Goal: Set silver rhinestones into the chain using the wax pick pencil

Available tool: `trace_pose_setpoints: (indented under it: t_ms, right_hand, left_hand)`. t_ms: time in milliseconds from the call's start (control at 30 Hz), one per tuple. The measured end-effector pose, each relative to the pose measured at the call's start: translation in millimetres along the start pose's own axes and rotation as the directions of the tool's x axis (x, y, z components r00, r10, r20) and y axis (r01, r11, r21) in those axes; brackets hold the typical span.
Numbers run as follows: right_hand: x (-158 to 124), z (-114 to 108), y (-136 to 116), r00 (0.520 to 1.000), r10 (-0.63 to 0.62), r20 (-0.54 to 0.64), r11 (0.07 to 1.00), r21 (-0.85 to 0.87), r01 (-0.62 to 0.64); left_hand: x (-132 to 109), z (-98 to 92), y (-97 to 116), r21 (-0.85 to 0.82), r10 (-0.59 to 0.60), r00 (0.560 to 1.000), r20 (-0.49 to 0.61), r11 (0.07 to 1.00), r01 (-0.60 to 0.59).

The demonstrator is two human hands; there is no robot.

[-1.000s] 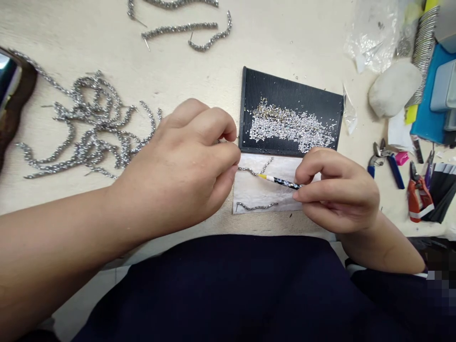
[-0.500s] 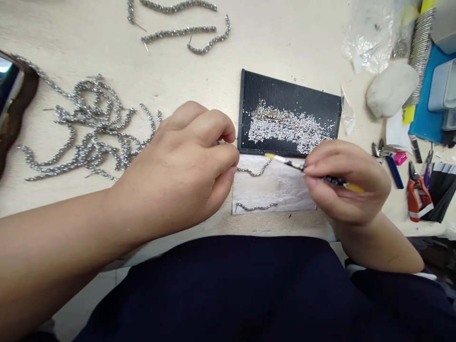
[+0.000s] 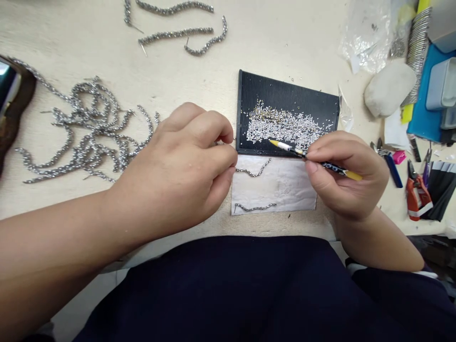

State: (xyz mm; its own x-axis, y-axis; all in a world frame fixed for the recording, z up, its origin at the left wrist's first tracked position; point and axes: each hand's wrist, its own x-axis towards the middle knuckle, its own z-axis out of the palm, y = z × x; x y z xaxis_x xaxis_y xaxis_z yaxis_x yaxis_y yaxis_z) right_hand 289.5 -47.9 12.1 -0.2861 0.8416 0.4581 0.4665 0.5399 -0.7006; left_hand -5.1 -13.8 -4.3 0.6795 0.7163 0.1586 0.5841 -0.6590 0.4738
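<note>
My left hand (image 3: 185,166) is closed, pinching the end of a thin wavy silver setting strip (image 3: 254,171) that lies on a white sheet (image 3: 285,187). My right hand (image 3: 344,173) grips a black-and-yellow picker pencil (image 3: 313,159). Its pale tip rests at the lower edge of the heap of tiny silver rhinestones (image 3: 281,128) on a black ribbed tray (image 3: 256,88). A second wavy strip (image 3: 254,207) lies near the front edge of the white sheet.
A tangled pile of beaded silver strips (image 3: 92,133) lies at left, with several more (image 3: 178,28) at the back. Pliers and cutters (image 3: 415,190), a white lump (image 3: 388,88), plastic bags (image 3: 370,33) and blue boxes (image 3: 427,109) crowd the right side. A dark object (image 3: 10,104) sits far left.
My right hand has lifted the pencil tip from the strip on the white sheet and moved it back onto the rhinestone heap. My left hand has stayed put.
</note>
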Motion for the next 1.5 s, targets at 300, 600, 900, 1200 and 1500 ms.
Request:
trace_pose_setpoints:
  t_ms: [300, 600, 900, 1200, 1500]
  right_hand:
    - [2.0, -2.7, -7.9, 0.985, -0.037, 0.17, 0.996, 0.089, 0.021]
    - [-6.4, 1.7, 0.6, 0.997, 0.058, -0.048, 0.996, -0.06, -0.061]
    - [-5.1, 1.8, -0.8, 0.997, 0.065, -0.04, 0.998, -0.024, -0.066]
    - [2.7, -3.8, -13.1, 0.978, -0.012, 0.209, 0.988, 0.154, -0.021]
    - [5.2, -2.9, -11.5, 0.976, -0.035, 0.215, 0.988, 0.153, 0.002]
  left_hand:
    - [-0.7, -1.1, -0.2, 0.006, 0.012, 1.0, 0.011, 1.0, -0.012]
    - [-0.9, 0.5, -2.0, 0.018, 0.033, 0.999, -0.014, 0.999, -0.032]
    - [-2.5, 0.6, -1.3, -0.02, 0.026, 0.999, -0.021, 0.999, -0.027]
    - [-3.2, 3.8, -2.7, -0.025, 0.034, 0.999, -0.01, 0.999, -0.034]
    - [-0.2, -3.3, 0.6, -0.045, -0.012, 1.0, 0.027, 0.999, 0.013]
